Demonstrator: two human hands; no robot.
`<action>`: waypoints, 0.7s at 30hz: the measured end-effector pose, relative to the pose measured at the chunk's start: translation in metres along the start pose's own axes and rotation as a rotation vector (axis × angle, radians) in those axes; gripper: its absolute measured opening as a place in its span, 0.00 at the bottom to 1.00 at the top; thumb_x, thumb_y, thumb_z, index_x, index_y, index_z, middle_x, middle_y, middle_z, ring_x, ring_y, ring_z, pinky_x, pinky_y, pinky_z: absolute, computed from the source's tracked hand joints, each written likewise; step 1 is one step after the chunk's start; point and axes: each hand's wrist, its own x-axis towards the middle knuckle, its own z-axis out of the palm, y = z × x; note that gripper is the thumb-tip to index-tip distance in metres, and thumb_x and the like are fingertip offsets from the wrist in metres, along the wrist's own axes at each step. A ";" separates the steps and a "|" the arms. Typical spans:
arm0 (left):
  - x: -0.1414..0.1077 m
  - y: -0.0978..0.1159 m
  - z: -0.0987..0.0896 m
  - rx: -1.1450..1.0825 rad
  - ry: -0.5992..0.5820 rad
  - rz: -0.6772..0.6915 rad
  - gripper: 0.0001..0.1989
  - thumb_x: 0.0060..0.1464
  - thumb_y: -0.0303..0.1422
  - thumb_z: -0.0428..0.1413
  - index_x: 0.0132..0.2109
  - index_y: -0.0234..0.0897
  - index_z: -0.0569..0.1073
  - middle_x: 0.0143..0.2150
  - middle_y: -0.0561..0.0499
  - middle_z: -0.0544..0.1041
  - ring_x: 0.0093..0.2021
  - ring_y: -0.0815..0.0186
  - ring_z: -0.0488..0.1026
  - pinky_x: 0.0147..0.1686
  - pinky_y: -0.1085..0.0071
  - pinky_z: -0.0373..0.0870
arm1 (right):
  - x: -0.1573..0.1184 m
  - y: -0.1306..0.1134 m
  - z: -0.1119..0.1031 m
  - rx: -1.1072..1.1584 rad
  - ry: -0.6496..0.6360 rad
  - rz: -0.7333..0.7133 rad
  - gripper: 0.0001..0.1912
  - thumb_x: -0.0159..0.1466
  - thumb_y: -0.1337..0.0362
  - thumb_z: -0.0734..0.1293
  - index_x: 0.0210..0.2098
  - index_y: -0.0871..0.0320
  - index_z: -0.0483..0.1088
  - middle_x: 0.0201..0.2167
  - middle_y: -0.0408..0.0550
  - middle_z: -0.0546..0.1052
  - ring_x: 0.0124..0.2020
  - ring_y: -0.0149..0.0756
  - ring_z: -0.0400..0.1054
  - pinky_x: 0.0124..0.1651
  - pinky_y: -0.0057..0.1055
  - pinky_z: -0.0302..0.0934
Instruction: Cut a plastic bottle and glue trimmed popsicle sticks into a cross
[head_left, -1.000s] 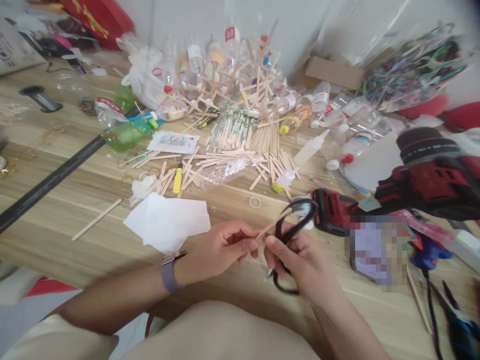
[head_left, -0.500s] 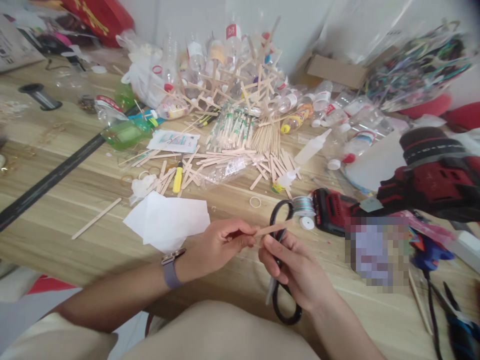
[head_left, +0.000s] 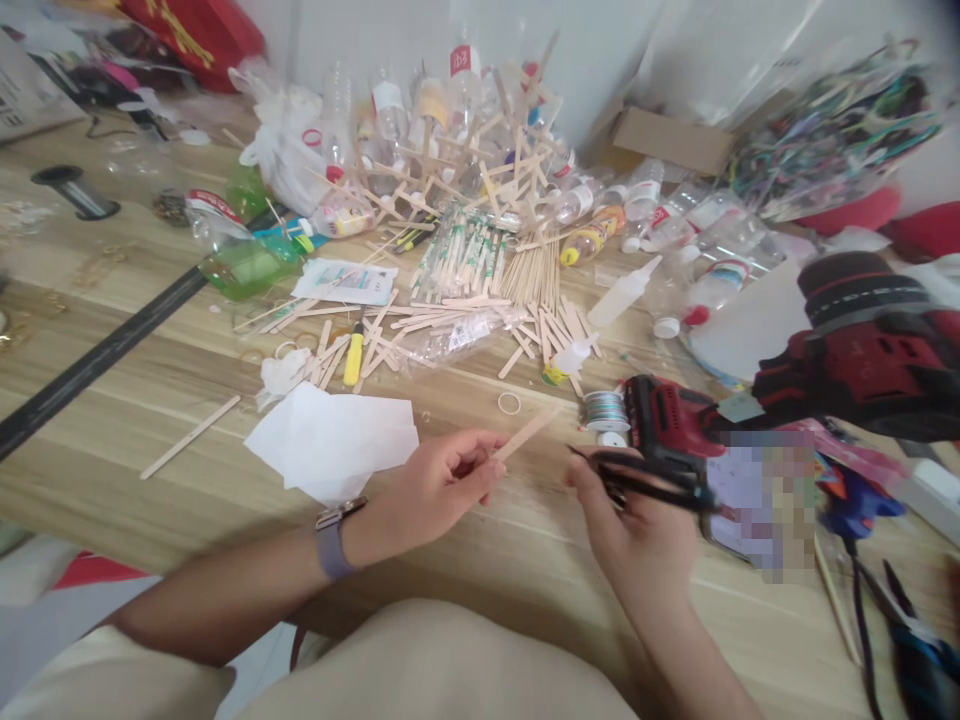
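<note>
Between the fingertips of my left hand (head_left: 450, 480) is a flat wooden craft stick (head_left: 531, 432), its free end pointing up and to the right. My right hand (head_left: 637, 530) is closed round a pair of black-handled scissors (head_left: 652, 475), blurred by motion, to the right of the stick and apart from it. The blades are mostly hidden by the hand. White paper sheets (head_left: 337, 435) lie left of my left hand, and a pale ring (head_left: 509, 403) lies on the table beyond the stick.
A red and black power drill (head_left: 840, 350) stands at the right beside a wire spool (head_left: 604, 410) and a pixelated phone-like object (head_left: 757, 505). Beyond my hands lie loose craft sticks (head_left: 559, 335), a yellow-handled screwdriver (head_left: 354, 358) and several plastic bottles (head_left: 390, 110). A glue bottle (head_left: 624, 292) lies nearby.
My right hand has moved right, away from the stick, and the scissors have turned from upright to nearly level. In my left hand the craft stick now tilts more steeply upward.
</note>
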 end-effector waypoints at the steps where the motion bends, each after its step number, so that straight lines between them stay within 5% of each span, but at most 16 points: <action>1: 0.000 0.000 0.000 -0.010 -0.014 -0.017 0.17 0.61 0.41 0.53 0.51 0.35 0.73 0.28 0.55 0.71 0.28 0.70 0.69 0.28 0.76 0.66 | 0.000 0.001 -0.003 -0.116 0.024 -0.165 0.03 0.66 0.65 0.66 0.35 0.54 0.72 0.29 0.46 0.79 0.28 0.37 0.71 0.32 0.34 0.58; 3: 0.001 0.002 0.001 0.001 -0.019 -0.042 0.17 0.60 0.40 0.53 0.51 0.34 0.74 0.28 0.55 0.71 0.27 0.71 0.68 0.27 0.75 0.65 | 0.002 0.001 -0.006 -0.281 0.010 -0.421 0.07 0.66 0.71 0.65 0.40 0.55 0.73 0.30 0.45 0.80 0.29 0.35 0.71 0.35 0.35 0.56; 6: 0.000 0.007 0.001 0.066 -0.009 -0.066 0.16 0.60 0.40 0.53 0.48 0.33 0.76 0.26 0.55 0.70 0.25 0.71 0.66 0.24 0.76 0.61 | 0.004 -0.002 -0.005 -0.442 -0.056 -0.615 0.10 0.67 0.73 0.62 0.42 0.57 0.72 0.29 0.45 0.80 0.28 0.35 0.71 0.36 0.35 0.53; 21: -0.003 0.012 0.000 0.223 -0.034 -0.150 0.18 0.62 0.45 0.50 0.35 0.36 0.74 0.18 0.58 0.68 0.18 0.72 0.60 0.20 0.76 0.54 | 0.016 -0.011 -0.013 -0.687 -0.184 -0.837 0.14 0.67 0.77 0.57 0.40 0.58 0.72 0.29 0.45 0.80 0.28 0.32 0.68 0.38 0.35 0.50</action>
